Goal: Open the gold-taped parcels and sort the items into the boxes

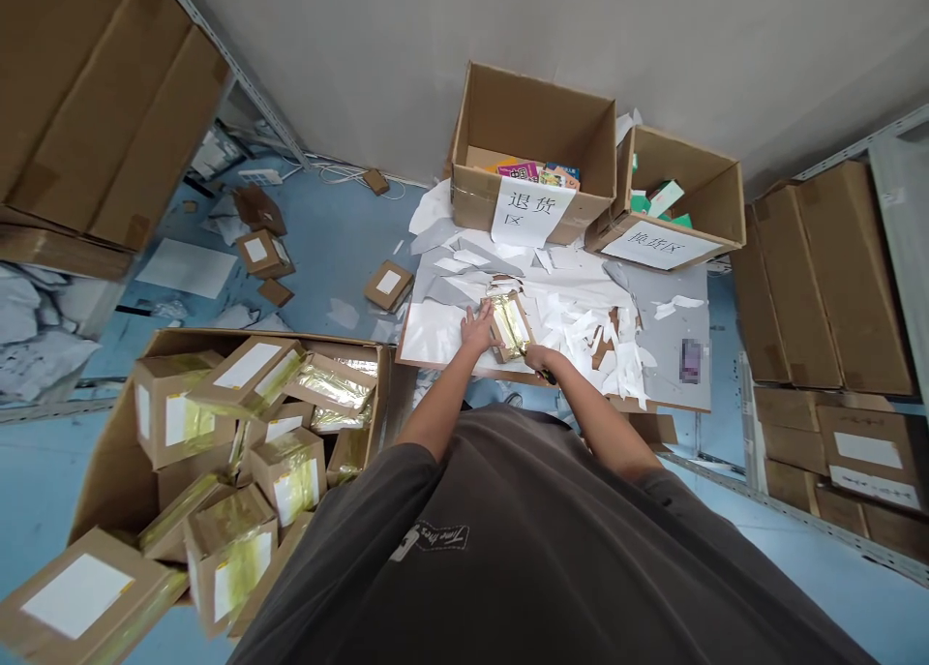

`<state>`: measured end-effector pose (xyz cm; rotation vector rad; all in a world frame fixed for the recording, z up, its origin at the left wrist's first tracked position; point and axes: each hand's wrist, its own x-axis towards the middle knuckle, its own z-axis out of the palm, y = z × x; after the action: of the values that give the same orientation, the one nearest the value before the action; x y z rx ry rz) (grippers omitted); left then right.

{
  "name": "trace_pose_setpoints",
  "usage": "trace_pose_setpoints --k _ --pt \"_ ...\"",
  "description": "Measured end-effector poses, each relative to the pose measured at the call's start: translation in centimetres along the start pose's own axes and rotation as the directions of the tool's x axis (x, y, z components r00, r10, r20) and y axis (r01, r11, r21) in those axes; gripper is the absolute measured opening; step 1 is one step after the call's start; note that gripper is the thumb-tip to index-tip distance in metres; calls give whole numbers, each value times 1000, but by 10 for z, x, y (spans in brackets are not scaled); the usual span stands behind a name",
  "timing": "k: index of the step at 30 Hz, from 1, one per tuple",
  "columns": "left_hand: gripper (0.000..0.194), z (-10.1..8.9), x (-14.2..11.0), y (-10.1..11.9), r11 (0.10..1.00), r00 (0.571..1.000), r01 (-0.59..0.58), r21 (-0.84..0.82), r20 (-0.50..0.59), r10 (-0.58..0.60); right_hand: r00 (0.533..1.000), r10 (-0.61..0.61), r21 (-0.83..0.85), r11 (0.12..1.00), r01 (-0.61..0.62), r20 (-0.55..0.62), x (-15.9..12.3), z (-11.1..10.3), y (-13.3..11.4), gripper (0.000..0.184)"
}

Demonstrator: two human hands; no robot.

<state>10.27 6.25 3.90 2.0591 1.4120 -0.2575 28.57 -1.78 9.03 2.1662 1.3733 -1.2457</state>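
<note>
A small cardboard parcel (510, 324) with shiny yellowish tape lies on the table in front of me. My left hand (477, 329) rests against its left side, fingers spread and stretched over the edge. At the parcel's near right corner, my right hand (538, 357) is closed around a dark-handled tool (547, 377). Most of that tool is hidden by the hand, so its exact kind does not show. Torn white paper scraps (570, 331) lie to the right of the parcel and behind it.
Two open cartons with handwritten paper signs, a larger one (479, 205) and a smaller one (606, 234), stand at the table's back. A big carton (102, 471) full of taped parcels is at my left. Stacked boxes (834, 287) fill the right side. More boxes (389, 286) lie on the floor.
</note>
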Motion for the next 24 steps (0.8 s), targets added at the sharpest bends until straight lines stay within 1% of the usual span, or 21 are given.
trace_pose_setpoints --k 2,4,6,8,10,11,13,15,16,17,18,19,20,21,22,23,24 --pt "123 1 -3 2 1000 1000 11 8 -4 -11 999 -11 6 1000 11 51 -10 0 18 23" --pt "121 4 -9 7 1000 999 27 12 -26 -27 998 -38 61 997 35 45 -20 4 41 24" --pt "118 11 -16 16 999 997 48 22 -63 -46 998 -37 155 987 44 -48 -27 9 62 30" --pt "116 18 -24 28 996 992 75 42 -100 -70 980 12 219 975 32 -196 -26 13 75 35" --pt "114 25 -33 40 991 986 119 63 -126 -110 944 74 232 973 2 -322 -17 14 78 42" --pt "114 28 -37 45 987 982 145 75 -137 -134 929 103 232 973 -19 -356 -9 14 76 48" --pt "112 31 -45 53 975 971 195 106 -161 -177 921 144 242 969 -56 -361 9 11 70 59" --pt "106 32 -50 57 965 962 223 137 -193 -194 931 153 260 963 -66 -332 27 8 66 62" --pt "101 31 -52 58 966 963 210 150 -201 -178 936 144 265 963 -58 -320 35 6 64 61" --pt "93 30 -53 59 973 972 166 162 -195 -133 941 130 265 963 -46 -313 42 4 64 61" --pt "83 29 -53 61 982 985 84 171 -165 -55 944 114 260 965 -31 -309 48 2 65 60" --pt "75 28 -51 63 984 992 -24 179 -115 45 946 98 252 968 -19 -308 53 0 67 60" --pt "70 27 -48 65 973 987 -136 185 -54 149 948 84 241 970 -7 -308 57 -2 68 60" --pt "68 25 -44 68 954 973 -229 194 4 232 950 68 230 973 4 -305 60 -3 70 59" --pt "68 24 -40 72 935 958 -285 211 48 281 952 52 218 976 16 -301 63 -4 72 58" --pt "68 23 -34 75 922 952 -305 238 74 296 954 35 206 978 29 -298 65 -5 73 58" --pt "67 21 -29 78 915 954 -300 271 84 288 956 18 196 980 41 -293 66 -6 73 56"
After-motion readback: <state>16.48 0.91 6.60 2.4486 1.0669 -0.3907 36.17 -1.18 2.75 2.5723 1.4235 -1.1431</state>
